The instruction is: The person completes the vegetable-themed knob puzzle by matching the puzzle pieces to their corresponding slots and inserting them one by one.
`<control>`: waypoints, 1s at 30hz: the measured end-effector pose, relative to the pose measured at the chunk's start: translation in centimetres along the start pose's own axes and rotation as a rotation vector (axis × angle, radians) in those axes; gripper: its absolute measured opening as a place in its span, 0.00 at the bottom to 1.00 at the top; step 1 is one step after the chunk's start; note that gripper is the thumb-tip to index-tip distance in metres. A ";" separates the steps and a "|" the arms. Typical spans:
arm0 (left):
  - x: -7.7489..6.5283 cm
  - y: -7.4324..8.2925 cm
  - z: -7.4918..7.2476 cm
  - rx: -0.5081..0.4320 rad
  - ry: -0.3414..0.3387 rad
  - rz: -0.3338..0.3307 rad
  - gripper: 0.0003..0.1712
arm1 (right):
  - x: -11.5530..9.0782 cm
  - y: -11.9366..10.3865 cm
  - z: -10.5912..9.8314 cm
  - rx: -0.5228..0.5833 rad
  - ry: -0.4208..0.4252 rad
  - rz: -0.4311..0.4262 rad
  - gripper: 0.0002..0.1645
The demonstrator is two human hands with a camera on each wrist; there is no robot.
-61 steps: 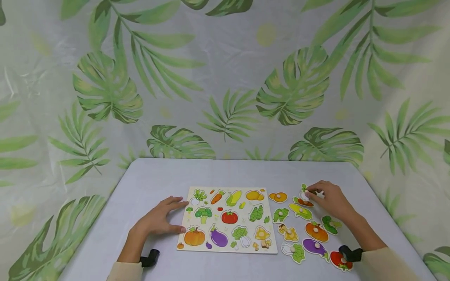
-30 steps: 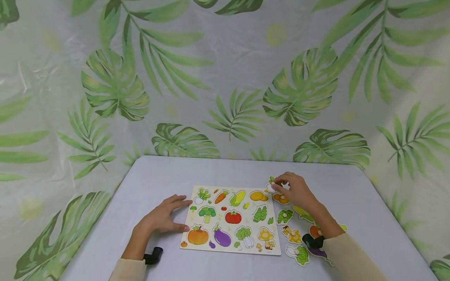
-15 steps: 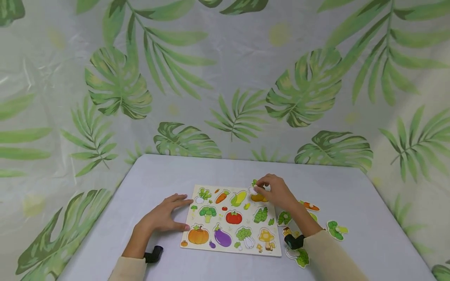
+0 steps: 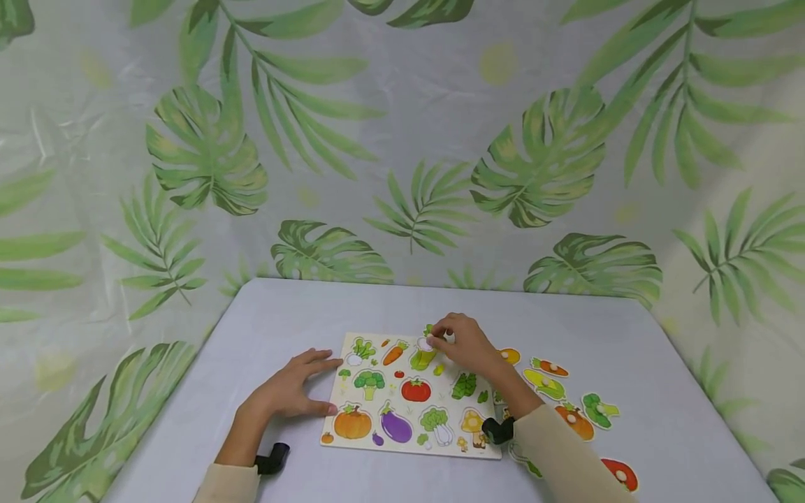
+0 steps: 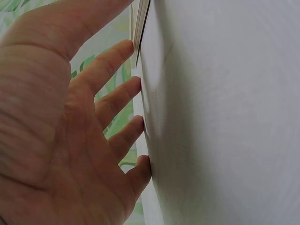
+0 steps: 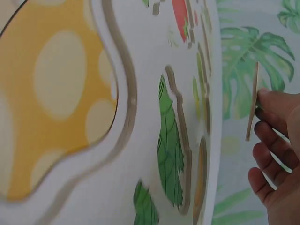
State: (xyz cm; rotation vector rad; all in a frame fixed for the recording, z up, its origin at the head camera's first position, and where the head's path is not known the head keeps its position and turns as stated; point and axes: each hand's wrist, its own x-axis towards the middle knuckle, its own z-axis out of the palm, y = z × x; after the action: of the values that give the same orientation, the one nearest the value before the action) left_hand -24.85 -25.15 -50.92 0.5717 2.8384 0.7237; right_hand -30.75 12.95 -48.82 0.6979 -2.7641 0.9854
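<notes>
Right hand (image 4: 462,342) pinched a turnip (image 4: 424,344) over the board (image 4: 451,402).
The turnip lay at nine o'clock from that hand, the nearer one, its long axis roughly twelve to six, apparently clear of the corn print (image 4: 421,360), though fingers hid part. The left hand (image 4: 292,386), fingers spread, rested at the board's nine o'clock edge.

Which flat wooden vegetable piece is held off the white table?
The white turnip piece with green leaves: the right hand pinches it above the cream rectangular board. The other loose pieces in view lie on the table.
</notes>
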 end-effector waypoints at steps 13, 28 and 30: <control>0.0 -0.1 0.1 -0.006 0.009 0.004 0.51 | 1.9 -2.4 2.8 0.021 -0.045 0.009 0.05; 0.1 -0.3 0.4 -0.007 0.014 0.008 0.51 | 2.7 -4.3 5.8 0.127 -0.095 0.059 0.07; 0.2 -0.4 0.5 -0.010 0.013 0.009 0.51 | 2.9 -4.4 6.4 0.132 -0.094 0.068 0.08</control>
State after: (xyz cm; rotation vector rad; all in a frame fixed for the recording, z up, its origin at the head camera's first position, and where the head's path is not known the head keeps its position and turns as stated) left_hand -25.03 -25.18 -51.52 0.5809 2.8442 0.7456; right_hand -31.01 4.80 -50.56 0.6893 -2.8409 1.1877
